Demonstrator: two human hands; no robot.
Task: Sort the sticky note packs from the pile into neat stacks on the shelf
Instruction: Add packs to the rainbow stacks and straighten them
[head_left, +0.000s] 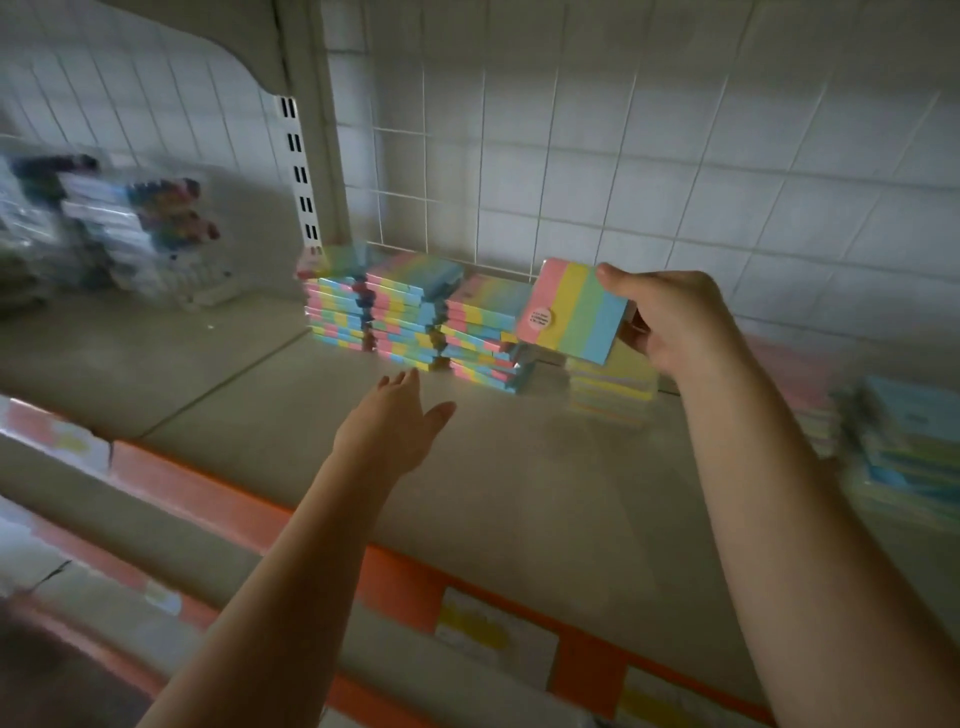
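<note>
Right hand pinches one striped pack, thumb on its top edge, fingers behind; pack is tilted in the air just above the stacks at the shelf back. Left hand hovers over the shelf, fingers straight, holding nothing. Blurred pile sits far right.

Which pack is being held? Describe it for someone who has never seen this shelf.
Find the shelf with the wire grid behind it. Right of the striped stacks, the right hand holds one pack. Only this one is raised and tilted, showing its round sticker.
</note>
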